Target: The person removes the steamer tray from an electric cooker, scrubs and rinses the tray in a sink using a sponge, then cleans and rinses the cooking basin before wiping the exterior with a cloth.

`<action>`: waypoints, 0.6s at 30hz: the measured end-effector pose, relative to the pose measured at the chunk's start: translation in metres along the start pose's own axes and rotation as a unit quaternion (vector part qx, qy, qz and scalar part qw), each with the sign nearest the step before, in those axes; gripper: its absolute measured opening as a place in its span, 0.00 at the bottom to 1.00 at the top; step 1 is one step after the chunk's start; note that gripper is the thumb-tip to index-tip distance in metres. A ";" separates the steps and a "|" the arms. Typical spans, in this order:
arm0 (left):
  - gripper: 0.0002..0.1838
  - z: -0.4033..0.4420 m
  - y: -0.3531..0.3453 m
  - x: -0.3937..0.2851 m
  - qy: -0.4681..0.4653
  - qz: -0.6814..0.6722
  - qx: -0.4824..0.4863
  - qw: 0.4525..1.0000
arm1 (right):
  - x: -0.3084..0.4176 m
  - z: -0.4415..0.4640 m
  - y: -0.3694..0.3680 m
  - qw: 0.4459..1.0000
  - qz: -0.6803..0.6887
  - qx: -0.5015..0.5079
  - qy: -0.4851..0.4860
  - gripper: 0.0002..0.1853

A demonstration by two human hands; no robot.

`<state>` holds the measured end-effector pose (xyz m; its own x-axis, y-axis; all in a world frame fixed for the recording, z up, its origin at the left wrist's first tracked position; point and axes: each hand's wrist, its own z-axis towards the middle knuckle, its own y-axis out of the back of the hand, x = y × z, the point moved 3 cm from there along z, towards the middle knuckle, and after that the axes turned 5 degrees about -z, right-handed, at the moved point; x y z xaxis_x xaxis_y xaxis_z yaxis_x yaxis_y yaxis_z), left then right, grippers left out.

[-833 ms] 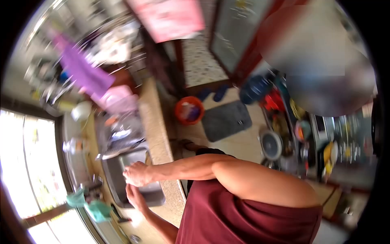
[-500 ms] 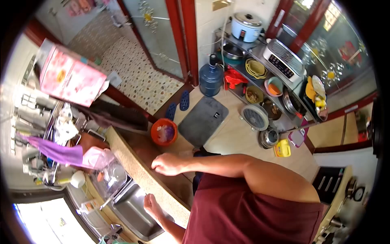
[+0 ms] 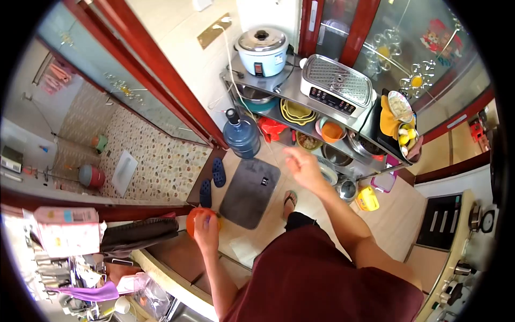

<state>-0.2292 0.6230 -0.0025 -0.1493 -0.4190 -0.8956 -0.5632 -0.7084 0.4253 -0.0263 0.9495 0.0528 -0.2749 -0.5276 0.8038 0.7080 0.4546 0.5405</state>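
Note:
My left hand (image 3: 206, 232) is held in the air at the left, overlapping the orange basket (image 3: 192, 221) in the view. Its fingers are loosely bent and slightly apart, with nothing visible in them. Near the centre, my right hand (image 3: 302, 167) hangs in the air in front of the metal shelf (image 3: 300, 110). Its fingers are partly stretched out, and no held object shows. Between the two hands, a dark grey mat (image 3: 250, 193) lies on the floor, with a blue water bottle (image 3: 241, 138) standing at its far end.
A blue rice cooker (image 3: 261, 53) and a silver appliance (image 3: 338, 86) sit on the shelf, above bowls and pots. Blue slippers (image 3: 218, 173) lie beside the mat. A yellow jug (image 3: 367, 199) stands right. The counter edge (image 3: 171, 284) runs along the lower left, near a doorway.
The view has swung from the sink toward the shelf. My hands, earlier close together over the sink, are now apart and away from it, with the right one raised before the shelf.

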 end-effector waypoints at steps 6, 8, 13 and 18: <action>0.22 0.130 -0.142 -0.118 -0.075 0.021 0.037 0.996 | -0.077 0.059 0.110 0.990 -0.022 -0.122 -0.073 0.14; 0.23 0.163 -0.177 -0.145 -0.075 -0.007 0.076 0.994 | -0.097 0.074 0.126 0.985 0.007 -0.145 -0.092 0.14; 0.24 0.236 -0.266 -0.204 -0.145 -0.007 0.176 0.973 | -0.122 0.096 0.145 0.973 0.009 -0.189 -0.130 0.15; 0.25 0.342 -0.359 -0.231 -0.193 -0.010 0.214 0.958 | -0.150 0.105 0.175 0.954 -0.069 -0.225 -0.188 0.15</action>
<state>-0.2702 1.1684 0.0075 -0.3775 -0.1082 -0.9197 -0.8383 -0.3820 0.3890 0.0698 1.1834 0.0532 -0.5405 -0.2268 0.8102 0.8317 0.0013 0.5552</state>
